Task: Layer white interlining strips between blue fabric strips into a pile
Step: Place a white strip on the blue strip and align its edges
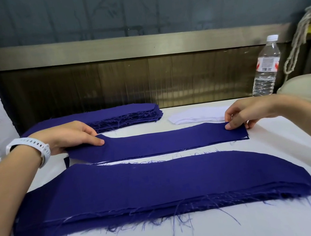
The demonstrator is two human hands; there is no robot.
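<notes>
The blue fabric strip (pixel 154 141) lies stretched crosswise over the middle of the white table (pixel 280 158), held at both ends. The left hand (pixel 71 137) has its fingers nearly closed on the strip's left end, thumb pressed flat on top and the other fingers curled out of sight below or behind the edge. The right hand (pixel 246 112) pinches the right end, fingertips bent down onto the cloth; whether a finger sits under it I cannot tell. A white watch (pixel 32 147) is strapped on the left wrist.

A thin white edge peeks out just beneath the held strip's near side. Closer to the person sits a thick pile of blue strips (pixel 152 192), its near edge ragged with loose threads. At the far left is another blue stack (pixel 109 117), and to its right, near the right hand, a low stack of white interlining strips (pixel 197 116).

A clear water bottle (pixel 266 66) stands at the table's far right, beside a hanging pale cord (pixel 295 49). Behind runs a brownish metal panel (pixel 124 82) under a dark grey wall.

The held strip is deep blue, long and gently curved.
</notes>
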